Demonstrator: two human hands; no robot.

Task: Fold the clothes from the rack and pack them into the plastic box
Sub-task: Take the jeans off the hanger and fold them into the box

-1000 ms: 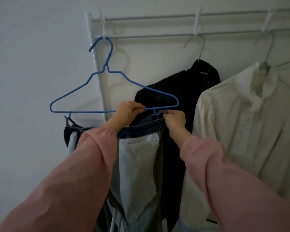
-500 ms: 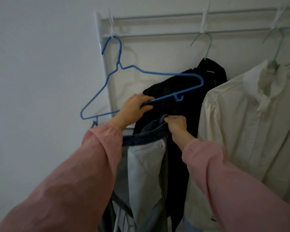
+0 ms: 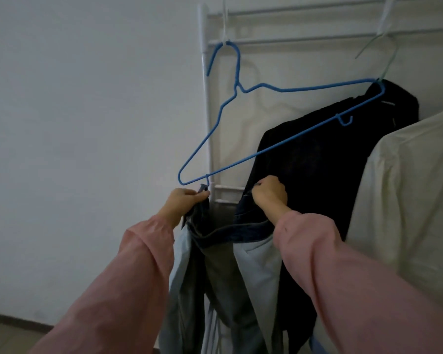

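Left hand and right hand: fingers curled, each gripping the jeans waistband. Jeans hang beneath the tilted blue hanger, which is hooked at the rack's left end.

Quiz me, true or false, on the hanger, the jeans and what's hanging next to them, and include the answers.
1. The hanger hangs level. False: it is tilted, with its right end higher.
2. Both hands grip the jeans at the waistband. True: the left hand holds the left side and the right hand holds the right side.
3. The hanger's right hook carries the jeans. False: that hook is bare, and the jeans sit lower, in the hands.
4. A black garment hangs between the jeans and a cream shirt. True.
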